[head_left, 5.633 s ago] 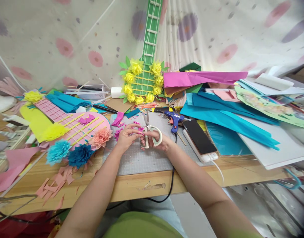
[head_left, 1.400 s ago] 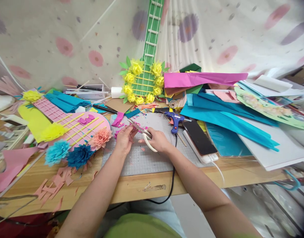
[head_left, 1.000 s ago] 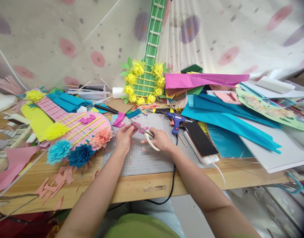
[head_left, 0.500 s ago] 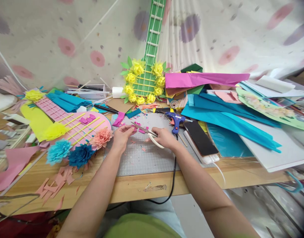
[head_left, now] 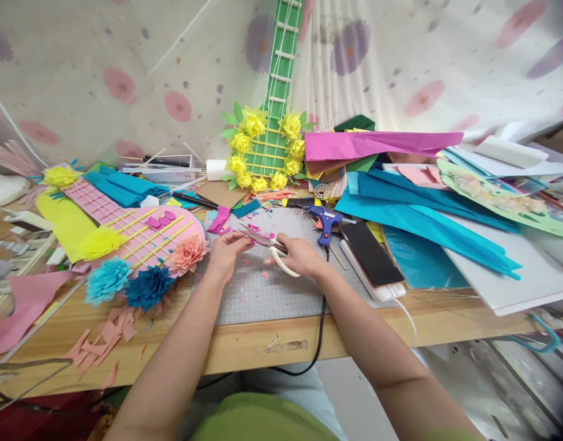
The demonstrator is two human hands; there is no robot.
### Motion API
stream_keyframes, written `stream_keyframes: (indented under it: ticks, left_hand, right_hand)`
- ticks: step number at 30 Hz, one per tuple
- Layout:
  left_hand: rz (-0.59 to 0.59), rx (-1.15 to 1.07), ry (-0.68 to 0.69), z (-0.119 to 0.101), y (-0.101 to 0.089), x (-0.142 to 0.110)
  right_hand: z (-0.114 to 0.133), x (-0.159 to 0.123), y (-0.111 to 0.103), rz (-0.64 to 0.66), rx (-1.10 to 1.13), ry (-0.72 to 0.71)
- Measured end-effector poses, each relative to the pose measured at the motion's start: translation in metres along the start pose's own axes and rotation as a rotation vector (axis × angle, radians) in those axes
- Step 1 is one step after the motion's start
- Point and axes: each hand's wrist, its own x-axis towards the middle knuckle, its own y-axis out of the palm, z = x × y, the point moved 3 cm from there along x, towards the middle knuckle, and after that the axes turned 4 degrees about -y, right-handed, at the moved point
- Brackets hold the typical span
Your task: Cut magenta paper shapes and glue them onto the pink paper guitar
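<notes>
My right hand grips a pair of scissors with white handles; their blades point left toward my other hand. A small piece of magenta paper is pinched in the fingertips of my left hand, close to the blade tips. Mostly covered by the fingers, its shape is hard to make out. Below both hands lies a grey cutting mat strewn with paper scraps. To the left, a pink paper guitar bears paper flowers and several loose magenta petals.
A green paper guitar with yellow flowers leans at the back. Right of the mat are a blue glue gun with a black cord, a phone and sheets of blue crepe paper. Pink scraps lie front left.
The scissors have shifted slightly in my right hand, and their blades now sit a little further left and lower. My left hand keeps its pinch on the magenta paper. The view moved slightly.
</notes>
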Motion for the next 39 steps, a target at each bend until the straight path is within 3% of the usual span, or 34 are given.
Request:
stream_keyframes:
  ticks: [15, 21, 39]
  left_hand:
    - [0.048, 0.005, -0.018, 0.0003, 0.0004, -0.0016]
    - [0.027, -0.029, 0.008, 0.0009, -0.0029, 0.0009]
    - [0.019, -0.022, 0.004, 0.0019, -0.0039, 0.0023]
  right_hand:
    - [-0.0081, 0.0003, -0.0063, -0.036, 0.043, 0.012]
    - [-0.0035, -0.0011, -0.0060, -0.001, 0.000, 0.004]
    - [-0.0090, 0.0000, -0.0065, -0.061, -0.042, 0.019]
